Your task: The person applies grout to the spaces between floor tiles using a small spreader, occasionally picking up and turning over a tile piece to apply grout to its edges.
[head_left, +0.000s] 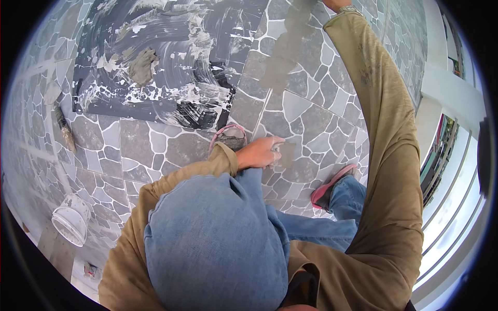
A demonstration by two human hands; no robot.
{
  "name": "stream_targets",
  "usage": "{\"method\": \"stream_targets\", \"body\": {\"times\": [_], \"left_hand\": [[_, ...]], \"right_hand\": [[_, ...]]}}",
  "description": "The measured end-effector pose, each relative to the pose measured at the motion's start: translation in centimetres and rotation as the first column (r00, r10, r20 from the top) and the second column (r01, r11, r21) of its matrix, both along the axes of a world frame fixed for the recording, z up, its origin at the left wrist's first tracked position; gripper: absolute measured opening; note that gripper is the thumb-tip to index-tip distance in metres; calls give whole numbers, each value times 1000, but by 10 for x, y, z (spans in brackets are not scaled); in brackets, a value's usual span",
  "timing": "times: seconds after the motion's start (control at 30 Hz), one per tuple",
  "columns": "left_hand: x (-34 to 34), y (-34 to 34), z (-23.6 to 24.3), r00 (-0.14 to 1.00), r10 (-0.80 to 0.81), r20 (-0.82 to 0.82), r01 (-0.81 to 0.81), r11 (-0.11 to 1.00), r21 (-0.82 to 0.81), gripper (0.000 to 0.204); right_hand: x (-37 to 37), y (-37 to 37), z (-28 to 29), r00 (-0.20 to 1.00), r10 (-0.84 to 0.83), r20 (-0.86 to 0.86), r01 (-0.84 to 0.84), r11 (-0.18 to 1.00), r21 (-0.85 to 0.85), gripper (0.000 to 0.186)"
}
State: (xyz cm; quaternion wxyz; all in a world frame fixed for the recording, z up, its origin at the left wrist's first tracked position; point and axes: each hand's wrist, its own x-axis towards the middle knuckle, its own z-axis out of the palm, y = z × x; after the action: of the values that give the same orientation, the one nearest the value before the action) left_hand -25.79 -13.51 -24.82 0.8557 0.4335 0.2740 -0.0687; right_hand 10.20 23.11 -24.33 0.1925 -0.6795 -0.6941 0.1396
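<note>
My left hand (259,152) is low over the stone-patterned floor tiles (298,106), beside my bent denim knee. Its fingers are closed on a small flat square piece (285,155), grey-brown, whose exact kind I cannot make out. My right arm stretches far forward. Only the wrist end of my right hand (337,3), with a watch on the wrist, shows at the top edge; its fingers are cut off. Just left of it, a wet grey-brown smear (282,52) runs over the tiles and their white joints.
A dark sheet (88,88) smeared with paste lies ahead left, bearing a grey lump of paste (142,67). Further left are a dirty scraper with a worn handle (64,124) and a white bucket (71,220). My red-edged shoe (332,186) is at right, near a slatted white structure (451,176).
</note>
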Motion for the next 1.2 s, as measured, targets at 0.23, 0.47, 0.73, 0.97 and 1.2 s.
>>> {"method": "stream_targets", "body": {"times": [0.23, 0.47, 0.73, 0.97, 1.2], "left_hand": [[-9, -2, -4, 997, 61, -38, -61, 998, 5, 58], [-4, -1, -1, 999, -8, -39, 6, 999, -50, 60], [-8, -1, 0, 999, -5, -52, 4, 1000, -25, 58], [-4, -4, -4, 997, 70, -31, -71, 996, -51, 60], [-6, -2, -4, 999, -6, -41, 4, 999, -40, 59]], "right_hand": [[-103, -92, 13, 894, 146, 423, -112, 988, -104, 49], [-183, -251, 48, 940, 273, 205, -245, 958, -152, 43], [-168, -234, 88, 983, 96, 156, -49, 959, -278, 47], [-123, -211, 38, 958, 124, 257, -88, 985, -145, 43], [-189, -299, 74, 993, 101, 62, -70, 922, -382, 45]]}}
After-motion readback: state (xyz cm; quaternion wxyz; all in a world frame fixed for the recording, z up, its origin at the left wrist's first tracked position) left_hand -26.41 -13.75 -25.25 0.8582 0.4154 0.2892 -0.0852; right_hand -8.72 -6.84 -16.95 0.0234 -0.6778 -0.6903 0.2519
